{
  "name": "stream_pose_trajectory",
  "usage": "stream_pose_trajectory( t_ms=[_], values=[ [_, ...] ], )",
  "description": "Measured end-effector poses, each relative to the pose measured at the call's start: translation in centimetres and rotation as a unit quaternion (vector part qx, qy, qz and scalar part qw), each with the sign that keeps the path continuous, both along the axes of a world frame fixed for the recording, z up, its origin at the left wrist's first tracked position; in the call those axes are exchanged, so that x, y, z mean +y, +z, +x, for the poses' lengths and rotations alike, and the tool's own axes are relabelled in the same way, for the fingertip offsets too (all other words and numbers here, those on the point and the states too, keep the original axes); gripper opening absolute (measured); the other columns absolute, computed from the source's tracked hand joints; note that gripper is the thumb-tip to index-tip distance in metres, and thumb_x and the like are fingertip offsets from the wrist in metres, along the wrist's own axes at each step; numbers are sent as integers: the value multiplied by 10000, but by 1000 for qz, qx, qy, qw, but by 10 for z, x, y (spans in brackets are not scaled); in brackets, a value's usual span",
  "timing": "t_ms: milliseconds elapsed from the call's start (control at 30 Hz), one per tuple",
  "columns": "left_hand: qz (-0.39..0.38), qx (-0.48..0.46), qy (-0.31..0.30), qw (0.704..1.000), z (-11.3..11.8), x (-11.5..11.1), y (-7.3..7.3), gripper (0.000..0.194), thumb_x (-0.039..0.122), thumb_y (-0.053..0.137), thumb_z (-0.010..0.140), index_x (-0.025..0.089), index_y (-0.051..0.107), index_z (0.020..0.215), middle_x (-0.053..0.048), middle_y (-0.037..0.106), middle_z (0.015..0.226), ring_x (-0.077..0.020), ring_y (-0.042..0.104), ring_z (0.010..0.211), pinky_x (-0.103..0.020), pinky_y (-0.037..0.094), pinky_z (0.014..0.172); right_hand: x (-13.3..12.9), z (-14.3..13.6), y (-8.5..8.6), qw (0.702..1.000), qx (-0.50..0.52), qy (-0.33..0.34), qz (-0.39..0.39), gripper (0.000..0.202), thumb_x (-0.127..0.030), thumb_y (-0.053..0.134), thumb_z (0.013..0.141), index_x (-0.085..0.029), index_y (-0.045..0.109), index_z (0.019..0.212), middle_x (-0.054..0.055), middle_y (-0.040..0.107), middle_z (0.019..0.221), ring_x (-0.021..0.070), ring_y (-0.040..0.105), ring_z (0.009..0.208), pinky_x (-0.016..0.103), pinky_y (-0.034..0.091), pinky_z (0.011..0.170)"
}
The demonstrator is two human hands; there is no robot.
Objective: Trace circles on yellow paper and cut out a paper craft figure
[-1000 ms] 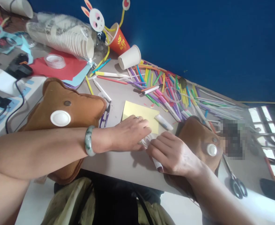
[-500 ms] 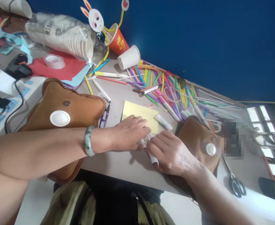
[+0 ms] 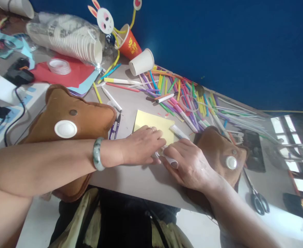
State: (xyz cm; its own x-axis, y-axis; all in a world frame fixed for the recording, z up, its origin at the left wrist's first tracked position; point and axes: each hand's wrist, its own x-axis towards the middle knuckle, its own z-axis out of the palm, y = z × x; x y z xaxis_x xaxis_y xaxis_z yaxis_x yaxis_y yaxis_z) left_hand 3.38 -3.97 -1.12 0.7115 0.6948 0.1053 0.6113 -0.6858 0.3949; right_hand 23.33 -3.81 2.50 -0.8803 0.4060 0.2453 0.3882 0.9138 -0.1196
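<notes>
My left hand (image 3: 142, 145), with a ring and a jade-like bracelet (image 3: 97, 154), rests at the lower edge of a yellow paper sheet (image 3: 151, 120). Its fingers are bent together around something small and whitish, mostly hidden. Close beside it, my right hand (image 3: 188, 162) is closed on a white tube-like piece (image 3: 172, 162) whose rounded end points down and right. The fingertips of both hands nearly meet. Just above my right hand, a white tube (image 3: 178, 132) lies at the sheet's right edge.
Brown cushions (image 3: 89, 119) (image 3: 218, 151) lie under both forearms. Colored markers and strips (image 3: 182, 100) spread along the blue wall. Farther back are a white cup (image 3: 141, 62), an orange cup (image 3: 131, 43) and bagged cups (image 3: 68, 41). Scissors (image 3: 258, 201) lie right, near a dark phone-like object (image 3: 254, 150).
My right hand has turned slightly. The white piece in it shows a pale rounded end higher up, where a dark-ended barrel pointed downward before. My left hand has barely moved.
</notes>
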Motion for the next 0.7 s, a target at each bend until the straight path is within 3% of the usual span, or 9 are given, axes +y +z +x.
stream_pose_trajectory(
  t_ms=[333, 700],
  values=[
    [-14, 15, -1, 1000, 2, 1, 3, 345, 448, 647, 892, 136, 647, 1038, -116, 624, 1024, -286, 576, 991, -391, 408, 820, 6, -2, 4, 998, 5, -38, -53, 202, -221, 430, 1008, -204, 474, 812, -7, 538, 640, 148, 452, 548, 301, 373, 605],
    [-22, 33, -12, 999, 1, 3, 4, 419, 494, 658, 886, 127, 648, 1090, -126, 626, 1090, -299, 567, 1045, -392, 399, 851, 12, -1, 3, 980, 19, -87, -176, 182, -227, 477, 987, -198, 499, 808, 16, 562, 692, 164, 531, 615, 293, 397, 592]
  ],
)
